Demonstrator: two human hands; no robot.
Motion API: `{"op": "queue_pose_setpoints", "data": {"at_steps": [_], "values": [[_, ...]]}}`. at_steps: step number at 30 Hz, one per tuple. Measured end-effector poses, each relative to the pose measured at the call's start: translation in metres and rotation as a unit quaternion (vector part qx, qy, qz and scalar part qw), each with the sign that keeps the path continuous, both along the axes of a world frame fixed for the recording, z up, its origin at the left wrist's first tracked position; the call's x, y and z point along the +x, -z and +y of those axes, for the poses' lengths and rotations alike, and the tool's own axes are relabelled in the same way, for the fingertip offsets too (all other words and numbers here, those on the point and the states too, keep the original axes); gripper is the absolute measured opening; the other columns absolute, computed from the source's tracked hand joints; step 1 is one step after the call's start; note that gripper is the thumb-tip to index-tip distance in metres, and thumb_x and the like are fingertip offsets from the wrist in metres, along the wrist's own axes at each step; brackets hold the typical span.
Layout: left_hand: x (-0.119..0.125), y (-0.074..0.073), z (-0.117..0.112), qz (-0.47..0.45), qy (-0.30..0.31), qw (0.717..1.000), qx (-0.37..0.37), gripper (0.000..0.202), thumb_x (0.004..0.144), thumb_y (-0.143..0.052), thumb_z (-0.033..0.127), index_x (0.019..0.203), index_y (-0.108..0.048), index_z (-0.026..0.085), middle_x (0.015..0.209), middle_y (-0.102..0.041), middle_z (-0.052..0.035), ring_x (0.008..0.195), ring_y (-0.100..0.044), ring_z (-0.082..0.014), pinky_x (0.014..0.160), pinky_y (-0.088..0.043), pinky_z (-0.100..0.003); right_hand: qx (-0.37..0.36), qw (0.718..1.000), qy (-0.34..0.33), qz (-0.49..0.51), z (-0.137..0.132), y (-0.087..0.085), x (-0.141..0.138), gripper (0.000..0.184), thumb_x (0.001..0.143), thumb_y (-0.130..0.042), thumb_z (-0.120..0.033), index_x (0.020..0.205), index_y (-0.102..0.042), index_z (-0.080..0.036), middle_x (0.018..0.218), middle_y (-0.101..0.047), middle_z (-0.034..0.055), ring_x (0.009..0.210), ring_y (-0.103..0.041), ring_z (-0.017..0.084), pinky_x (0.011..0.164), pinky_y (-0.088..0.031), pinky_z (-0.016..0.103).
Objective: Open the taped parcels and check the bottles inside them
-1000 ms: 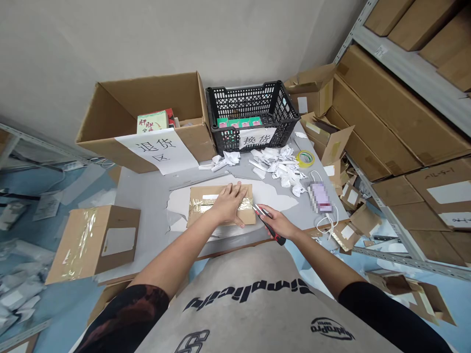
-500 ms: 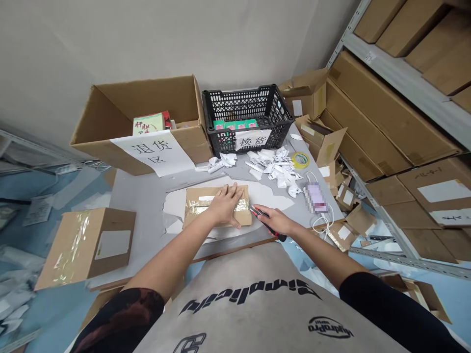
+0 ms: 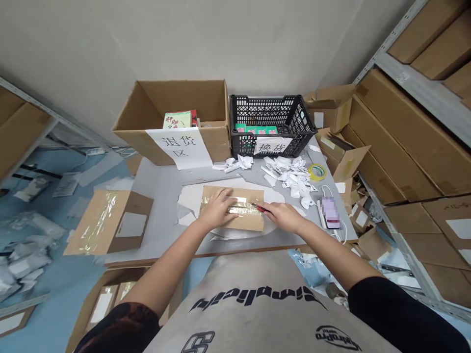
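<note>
A flat brown parcel [image 3: 243, 196] sealed with clear tape lies in the middle of the grey table [image 3: 158, 196]. My left hand [image 3: 215, 208] rests flat on its left part, fingers spread. My right hand [image 3: 281, 215] is closed round a red and black utility knife [image 3: 260, 208], whose tip touches the tape strip at the parcel's right end.
A large open carton [image 3: 176, 115] with a paper sign and a black plastic crate [image 3: 272, 120] stand at the table's back. Crumpled white paper scraps [image 3: 290, 171], a yellow tape roll [image 3: 317, 171] and a phone [image 3: 331, 213] on a white cable lie to the right. Another taped box [image 3: 110, 223] sits left. Shelves of cartons rise on the right.
My right hand has brought the knife from beside the parcel onto its taped top. My left hand has slid towards the parcel's left end. The camera has swung to the left.
</note>
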State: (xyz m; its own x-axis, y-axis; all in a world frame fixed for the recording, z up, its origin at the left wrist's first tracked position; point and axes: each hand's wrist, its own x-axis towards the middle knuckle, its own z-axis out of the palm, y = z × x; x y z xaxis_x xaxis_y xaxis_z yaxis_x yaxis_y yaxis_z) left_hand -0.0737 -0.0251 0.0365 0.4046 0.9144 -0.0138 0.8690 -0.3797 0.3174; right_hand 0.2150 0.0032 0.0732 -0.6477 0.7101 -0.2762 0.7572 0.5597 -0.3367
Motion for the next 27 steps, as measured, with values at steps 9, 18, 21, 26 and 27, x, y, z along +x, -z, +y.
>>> {"op": "queue_pose_setpoints", "data": {"at_steps": [9, 18, 21, 26, 27], "values": [[-0.002, 0.023, -0.032, 0.037, -0.022, 0.999, 0.031, 0.058, 0.090, -0.055, 0.051, 0.140, -0.049, 0.022, 0.150, -0.042, -0.0098, 0.135, -0.037, -0.0319, 0.113, -0.031, -0.046, 0.061, 0.980, -0.116, -0.151, 0.022, -0.002, -0.043, 0.046, 0.101, -0.033, -0.040, 0.147, -0.035, -0.044, 0.110, -0.069, 0.0063, 0.086, -0.067, 0.021, 0.072, -0.044, 0.029], [0.002, 0.034, -0.039, 0.035, -0.031, 0.998, 0.030, 0.055, 0.094, -0.048, 0.048, 0.144, -0.043, 0.023, 0.154, -0.038, -0.0095, 0.143, -0.029, -0.0316, 0.117, -0.022, -0.051, 0.093, 0.963, -0.155, -0.198, 0.019, -0.002, -0.069, 0.051, 0.100, -0.036, -0.030, 0.149, -0.031, -0.041, 0.104, -0.069, 0.0094, 0.083, -0.067, 0.022, 0.069, -0.043, 0.030], [0.001, 0.034, -0.039, 0.036, -0.028, 0.998, 0.039, 0.050, 0.094, -0.049, 0.047, 0.135, -0.051, 0.018, 0.153, -0.038, -0.0124, 0.143, -0.030, -0.0323, 0.117, -0.022, -0.049, 0.101, 0.959, -0.166, -0.204, 0.017, -0.005, -0.077, 0.051, 0.099, -0.036, -0.028, 0.149, -0.032, -0.039, 0.104, -0.069, 0.0111, 0.084, -0.068, 0.023, 0.069, -0.043, 0.030], [-0.008, 0.031, -0.039, 0.017, -0.014, 0.999, 0.045, 0.052, 0.092, -0.049, 0.056, 0.127, -0.056, 0.018, 0.153, -0.039, -0.0115, 0.143, -0.031, -0.0302, 0.118, -0.021, -0.047, 0.101, 0.954, -0.178, -0.221, 0.016, -0.013, -0.084, 0.051, 0.099, -0.035, -0.027, 0.149, -0.033, -0.039, 0.105, -0.069, 0.0113, 0.086, -0.068, 0.024, 0.070, -0.043, 0.032], [-0.010, 0.031, -0.039, 0.011, -0.014, 0.999, 0.047, 0.055, 0.091, -0.049, 0.058, 0.128, -0.055, 0.018, 0.153, -0.039, -0.0118, 0.142, -0.031, -0.0295, 0.119, -0.020, -0.046, 0.098, 0.953, -0.177, -0.227, 0.016, -0.016, -0.084, 0.050, 0.099, -0.035, -0.027, 0.148, -0.035, -0.039, 0.105, -0.069, 0.0116, 0.086, -0.068, 0.025, 0.071, -0.043, 0.032]]}}
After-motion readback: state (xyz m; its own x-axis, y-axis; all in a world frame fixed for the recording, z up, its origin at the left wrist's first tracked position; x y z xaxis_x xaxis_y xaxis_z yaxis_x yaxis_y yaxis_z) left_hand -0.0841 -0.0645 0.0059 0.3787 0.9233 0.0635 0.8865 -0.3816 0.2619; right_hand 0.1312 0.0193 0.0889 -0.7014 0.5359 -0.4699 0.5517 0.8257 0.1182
